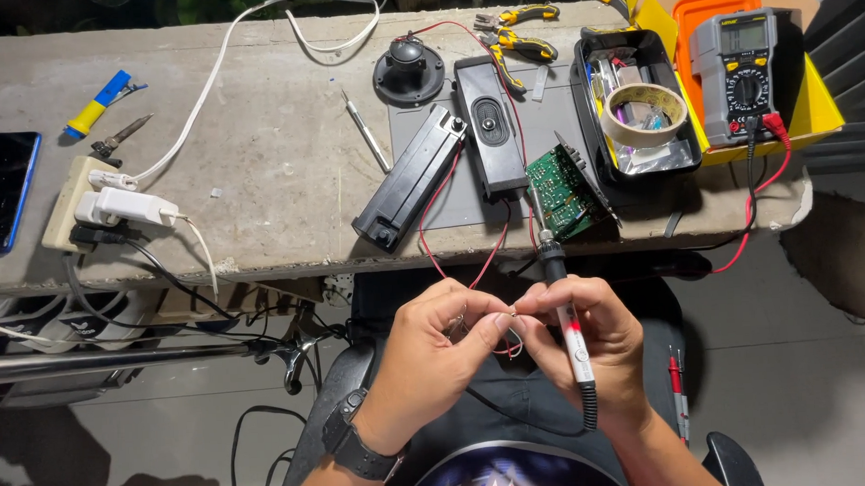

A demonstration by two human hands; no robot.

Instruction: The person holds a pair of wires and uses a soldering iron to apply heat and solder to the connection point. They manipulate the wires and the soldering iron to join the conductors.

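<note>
My left hand (436, 353) and my right hand (590, 348) meet over my lap, below the concrete bench edge. Their fingertips pinch thin red wires (432, 243) that run up to the bench. My right hand also grips a soldering iron (561, 301) with a white and red handle, its tip pointing up towards a green circuit board (560, 191). The board stands tilted at the bench's front edge. Next to it lie two black speaker housing parts (413, 177) and a small round speaker (408, 69). A dark watch sits on my left wrist.
A grey multimeter (745, 74) with red and black leads rests on an orange lid at the right. A black tray (638, 102) holds a tape roll. Pliers (516, 34) lie at the back. A power strip (86, 202) with chargers and a phone (1, 191) sit at the left.
</note>
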